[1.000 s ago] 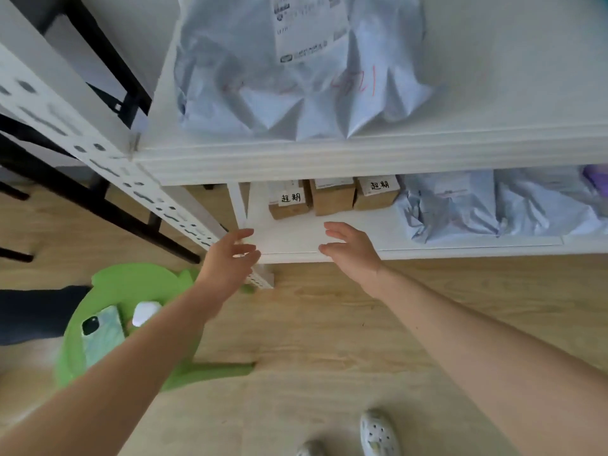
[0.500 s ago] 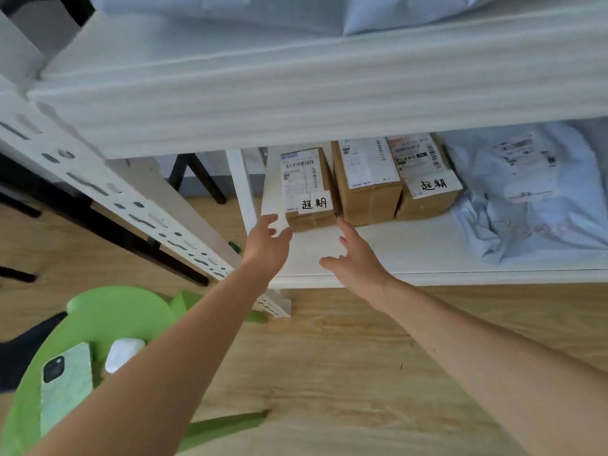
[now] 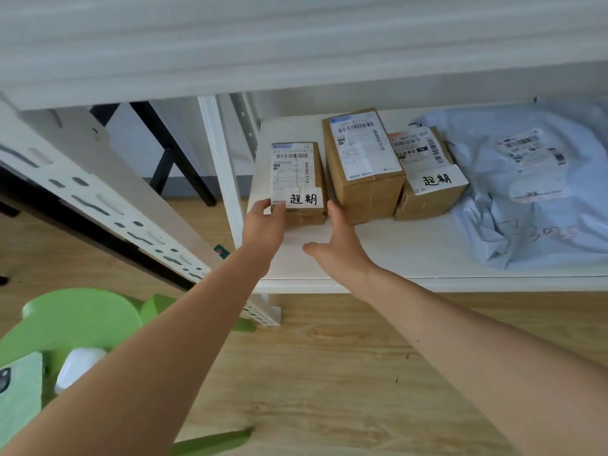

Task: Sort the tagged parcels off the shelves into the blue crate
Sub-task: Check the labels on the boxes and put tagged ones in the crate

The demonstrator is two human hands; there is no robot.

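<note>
Your left hand (image 3: 263,225) grips the box (image 3: 297,179) at the shelf's (image 3: 427,255) left edge. Your right hand (image 3: 339,248), fingers straight, touches its right side.

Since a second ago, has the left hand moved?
Yes: the left hand moved inward from the front edge of the lower shelf to the left tagged box, gripping it.

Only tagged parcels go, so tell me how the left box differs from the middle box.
The left box carries a handwritten white tag at its front edge; the middle box shows none. The left box is smaller and lower than the middle box. The left hand grips the left box, not the middle box. Both are brown cardboard with printed labels.
</note>
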